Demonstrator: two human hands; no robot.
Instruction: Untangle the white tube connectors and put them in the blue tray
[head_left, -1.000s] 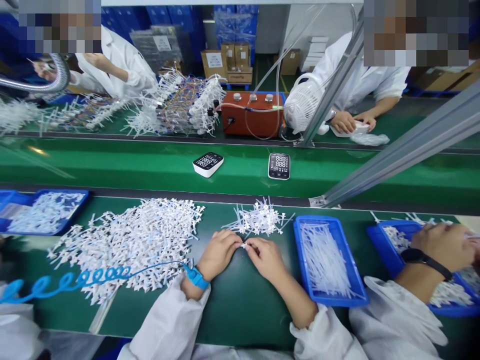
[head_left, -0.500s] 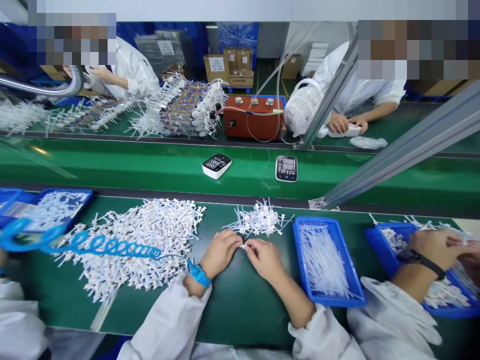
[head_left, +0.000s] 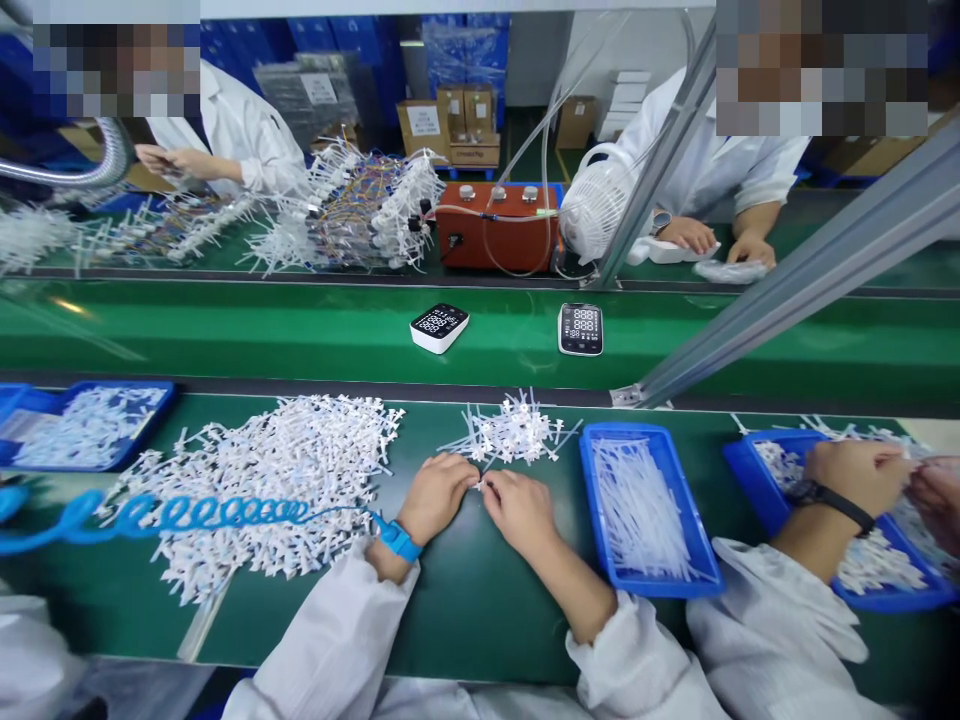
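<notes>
My left hand [head_left: 439, 497], with a blue wrist strap [head_left: 400, 540], is closed, its thumb and fingertips pinched on a small white plastic connector [head_left: 478, 485]. From the other side, my right hand [head_left: 520, 512] pinches at the same connector, so the fingertips of both hands nearly meet. Most of the connector is hidden by the fingers. Just beyond them lies a small pile of white connectors with thin tubes [head_left: 517, 430]. A large heap of white connectors [head_left: 300, 465] spreads left of my left hand. Right of my right forearm stands a blue tray [head_left: 664, 588] holding clear cut tubes [head_left: 641, 510].
A coiled blue cord [head_left: 202, 513] crosses the heap. Two blood pressure monitors [head_left: 439, 328] lie on the green conveyor belt [head_left: 300, 330]. A metal post [head_left: 780, 270] slants across the right. At right, a co-worker's hand [head_left: 855, 485] is over another blue tray [head_left: 892, 600]. Two people sit opposite.
The view has shifted slightly. Both monitors have moved a little right along the belt. The person opposite at right has moved a hand onto a plastic bag. My hands keep their pinch.
</notes>
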